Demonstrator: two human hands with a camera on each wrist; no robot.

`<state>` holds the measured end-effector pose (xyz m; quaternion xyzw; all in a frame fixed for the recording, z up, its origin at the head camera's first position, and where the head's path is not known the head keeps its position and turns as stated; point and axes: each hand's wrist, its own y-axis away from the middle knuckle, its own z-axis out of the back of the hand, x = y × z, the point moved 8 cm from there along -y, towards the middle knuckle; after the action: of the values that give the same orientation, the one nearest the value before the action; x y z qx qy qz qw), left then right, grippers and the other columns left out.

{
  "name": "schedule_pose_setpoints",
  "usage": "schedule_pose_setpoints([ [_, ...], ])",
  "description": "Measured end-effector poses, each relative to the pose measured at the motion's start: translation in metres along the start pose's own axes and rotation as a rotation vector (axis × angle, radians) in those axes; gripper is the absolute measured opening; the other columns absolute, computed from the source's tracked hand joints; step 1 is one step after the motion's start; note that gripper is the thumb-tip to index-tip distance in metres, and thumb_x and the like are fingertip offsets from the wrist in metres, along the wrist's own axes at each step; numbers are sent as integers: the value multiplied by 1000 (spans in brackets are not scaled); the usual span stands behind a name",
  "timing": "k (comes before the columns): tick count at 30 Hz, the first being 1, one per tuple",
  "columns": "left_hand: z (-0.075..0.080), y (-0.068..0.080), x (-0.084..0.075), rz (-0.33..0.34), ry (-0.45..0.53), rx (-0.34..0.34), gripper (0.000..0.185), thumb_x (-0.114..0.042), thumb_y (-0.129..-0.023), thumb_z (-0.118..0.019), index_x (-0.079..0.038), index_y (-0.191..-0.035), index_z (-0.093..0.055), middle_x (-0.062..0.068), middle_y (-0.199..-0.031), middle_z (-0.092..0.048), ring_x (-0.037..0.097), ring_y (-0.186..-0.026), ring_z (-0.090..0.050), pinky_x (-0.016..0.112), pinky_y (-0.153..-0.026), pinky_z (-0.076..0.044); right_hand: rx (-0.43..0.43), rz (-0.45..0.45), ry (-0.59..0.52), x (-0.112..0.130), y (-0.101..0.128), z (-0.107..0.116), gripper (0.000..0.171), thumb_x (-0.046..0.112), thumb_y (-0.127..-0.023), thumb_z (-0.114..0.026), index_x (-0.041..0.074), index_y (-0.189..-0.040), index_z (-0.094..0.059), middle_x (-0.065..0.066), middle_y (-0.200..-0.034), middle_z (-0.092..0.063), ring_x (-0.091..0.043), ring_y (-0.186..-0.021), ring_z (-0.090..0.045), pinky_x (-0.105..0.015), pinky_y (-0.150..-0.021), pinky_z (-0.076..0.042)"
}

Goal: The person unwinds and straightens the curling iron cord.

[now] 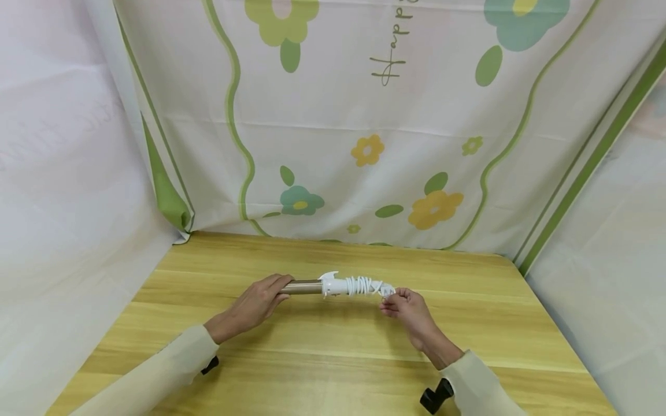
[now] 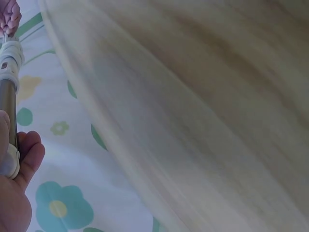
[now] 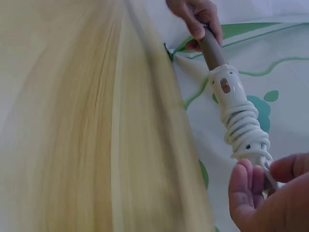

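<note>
Pale cream sleeves (image 1: 156,370) cover both your forearms at the near edge of the head view, at 7 and 5 o'clock, and a small black wrist mount (image 1: 436,396) shows under the right cuff. Beneath them runs the tabletop (image 1: 333,370), smooth light wood with long yellow grain.

Your left hand (image 1: 255,305), at about 9 o'clock from the middle of the tabletop, has its fingers (image 3: 195,21) curled round the metal barrel of a curling iron (image 1: 338,285). The barrel is a slim, brushed, bronze-grey cylinder. It joins a glossy white plastic handle with a small thumb lever standing up near the joint.

A white cord (image 3: 244,126), round and rubbery, is wound in tight coils round that handle. The iron lies level, held just above the wood between your two hands, barrel toward 9 o'clock and handle toward 3 o'clock.

Your right hand (image 1: 408,309) meets the handle's tail end. In the right wrist view its thumb and fingertips pinch the end of the cord where it leaves the coils, the other fingers loosely bent.

Beyond, at 12 o'clock, a soft white cloth backdrop (image 1: 364,115) hangs in folds, printed with green, teal and yellow flowers and wavy green lines. Plain pale sheets flank it at 10 and 2 o'clock.
</note>
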<state>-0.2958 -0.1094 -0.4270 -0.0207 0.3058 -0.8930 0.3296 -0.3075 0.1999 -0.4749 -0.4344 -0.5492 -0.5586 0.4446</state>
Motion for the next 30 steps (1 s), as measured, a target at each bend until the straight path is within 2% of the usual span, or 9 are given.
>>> schedule_pose_setpoints([
  [3, 1, -2, -1, -7, 8, -3, 36, -6, -91, -69, -1, -125, -58, 9, -107, -66, 15, -88, -66, 29, -70, -56, -28, 1, -58, 0, -2, 0, 9, 5, -101, -48, 1, -107, -44, -12, -101, -63, -22, -90, -66, -35, -85, -57],
  [9, 0, -4, -4, -27, 17, -13, 36, -5, -91, -68, 0, -126, -57, 10, -107, -67, 15, -88, -66, 29, -70, -56, -138, 67, -76, 3, 0, -2, 13, 5, -101, -44, 0, -113, -41, -4, -92, -57, -15, -81, -61, -27, -71, -55],
  [13, -1, -5, -5, -33, 27, -11, 36, -6, -92, -68, -1, -126, -56, 9, -107, -66, 13, -86, -64, 27, -69, -54, -192, 108, -89, 4, 0, -4, 16, 4, -102, -44, -2, -116, -41, -8, -94, -57, -13, -79, -61, -28, -75, -57],
  [17, -1, -6, -3, -20, 17, -19, 35, -6, -92, -68, -1, -125, -57, 9, -106, -67, 13, -84, -64, 26, -68, -54, -213, 129, -157, 5, 0, -4, 20, 2, -100, -51, -3, -117, -42, -12, -100, -59, -11, -82, -64, -26, -79, -57],
  [23, -1, -6, -1, -4, 11, -31, 35, -6, -92, -68, -1, -124, -57, 10, -106, -68, 13, -82, -64, 26, -66, -54, -227, 173, -251, 11, 0, -4, 29, -1, -95, -61, -2, -117, -43, -2, -93, -58, -6, -79, -63, -19, -75, -55],
  [30, -5, -5, -2, 5, 22, -18, 35, -7, -92, -68, -1, -125, -58, 8, -104, -67, 10, -79, -60, 24, -66, -52, -267, 188, -307, 11, -2, -3, 27, -2, -93, -63, -2, -115, -46, 2, -88, -58, -5, -76, -62, -19, -75, -54],
])
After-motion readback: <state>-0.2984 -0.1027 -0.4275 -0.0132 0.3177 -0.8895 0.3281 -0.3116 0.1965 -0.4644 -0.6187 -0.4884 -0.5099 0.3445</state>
